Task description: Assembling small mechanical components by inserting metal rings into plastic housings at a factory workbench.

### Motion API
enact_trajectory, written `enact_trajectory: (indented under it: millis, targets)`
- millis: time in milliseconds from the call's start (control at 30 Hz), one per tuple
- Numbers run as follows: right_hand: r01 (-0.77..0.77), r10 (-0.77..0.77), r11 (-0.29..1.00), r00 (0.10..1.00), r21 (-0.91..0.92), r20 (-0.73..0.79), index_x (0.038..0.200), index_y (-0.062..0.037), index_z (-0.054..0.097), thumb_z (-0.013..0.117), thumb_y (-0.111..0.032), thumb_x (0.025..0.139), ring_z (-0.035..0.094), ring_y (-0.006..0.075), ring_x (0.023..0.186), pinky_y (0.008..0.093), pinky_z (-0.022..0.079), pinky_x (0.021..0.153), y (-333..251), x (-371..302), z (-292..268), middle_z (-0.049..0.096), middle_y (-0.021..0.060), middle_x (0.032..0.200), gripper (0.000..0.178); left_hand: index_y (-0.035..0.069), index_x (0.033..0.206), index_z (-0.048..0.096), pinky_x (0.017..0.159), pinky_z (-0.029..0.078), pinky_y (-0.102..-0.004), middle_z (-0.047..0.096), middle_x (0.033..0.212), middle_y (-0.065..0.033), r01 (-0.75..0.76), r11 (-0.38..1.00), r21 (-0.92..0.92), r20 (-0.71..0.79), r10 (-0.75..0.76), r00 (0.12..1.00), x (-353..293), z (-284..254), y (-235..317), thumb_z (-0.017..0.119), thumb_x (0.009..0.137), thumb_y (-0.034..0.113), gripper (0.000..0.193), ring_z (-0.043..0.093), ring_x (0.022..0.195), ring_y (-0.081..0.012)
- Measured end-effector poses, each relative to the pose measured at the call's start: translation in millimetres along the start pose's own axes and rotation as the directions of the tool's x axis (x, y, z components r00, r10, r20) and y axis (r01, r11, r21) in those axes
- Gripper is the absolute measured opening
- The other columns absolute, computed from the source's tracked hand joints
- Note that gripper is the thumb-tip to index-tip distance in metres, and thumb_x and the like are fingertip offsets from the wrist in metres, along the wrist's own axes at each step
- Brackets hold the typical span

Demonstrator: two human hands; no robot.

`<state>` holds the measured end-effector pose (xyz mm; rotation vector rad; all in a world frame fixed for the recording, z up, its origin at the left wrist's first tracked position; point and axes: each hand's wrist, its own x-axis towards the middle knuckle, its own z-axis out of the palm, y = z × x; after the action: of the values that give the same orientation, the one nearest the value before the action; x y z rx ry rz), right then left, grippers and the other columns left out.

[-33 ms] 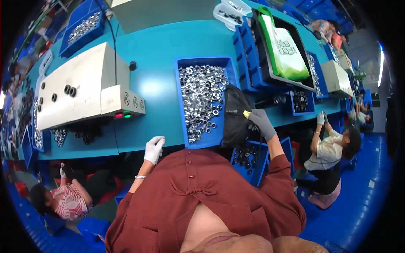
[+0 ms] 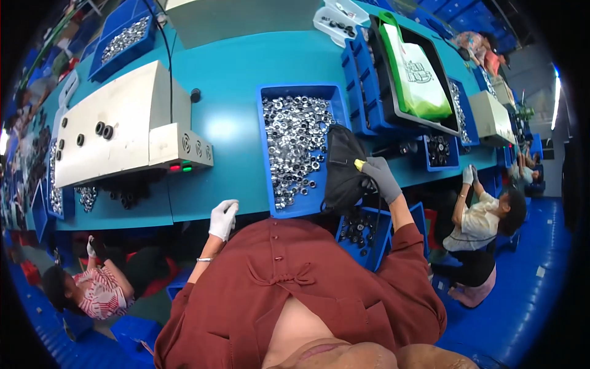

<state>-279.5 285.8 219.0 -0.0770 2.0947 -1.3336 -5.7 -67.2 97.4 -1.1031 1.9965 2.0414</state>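
Observation:
My right hand (image 2: 382,178), in a grey glove, is closed on the upper right part of a black cloth bag (image 2: 345,161). A small yellow piece (image 2: 359,165) shows at its fingertips; I cannot tell what it is. The bag hangs over the right rim of a long blue tray (image 2: 265,141), which holds many shiny metal ring-shaped parts (image 2: 294,132). My left hand (image 2: 222,219), white-gloved, is at the table's front edge, left of the tray's near corner. Its fingers are curled together, and whatever they may hold is hidden.
A cream machine (image 2: 107,129) with red and green lights stands left on the teal table (image 2: 230,67). Right of the tray are stacked blue crates (image 2: 356,92) and a black tray bearing a green-and-white bag (image 2: 418,80). Below hangs a blue bin of black parts (image 2: 358,230). Co-workers sit on both sides.

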Motion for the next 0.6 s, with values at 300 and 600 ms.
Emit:
enact_trajectory:
  millis: [300, 600]
  targets:
    - [0.184, -0.15, 0.929, 0.98, -0.321, 0.129, 0.069, -0.0034, 0.061, 0.062, -0.019, 0.09, 0.042, 0.0024, 0.049, 0.0217, 0.033, 0.044, -49.1, 27.8, -45.0, 0.048, -0.0062, 0.061, 0.026, -0.003, 0.11, 0.065, 0.042, 0.04, -0.0219, 0.065, 0.085, -0.0075, -0.013, 1.0, 0.022, -0.036, 0.014, 0.999, -8.5, 0.5, 0.1, 0.058, 0.096, 0.02, 0.028, 0.05, 0.05, -0.0067]
    - [-0.21, 0.223, 0.923, 0.975, -0.323, 0.002, 0.068, -0.0037, 0.06, 0.063, -0.02, 0.088, 0.045, 0.0029, 0.043, 0.0196, 0.033, 0.041, -39.4, -68.9, -109.3, 0.05, -0.0054, 0.056, 0.026, -0.003, 0.11, 0.066, 0.042, 0.04, -0.0217, 0.063, 0.082, -0.0037, 0.009, 1.0, 0.028, 0.025, -0.01, 1.0, 0.4, -1.4, -0.3, 0.058, 0.095, 0.017, 0.026, 0.049, 0.05, -0.0058]
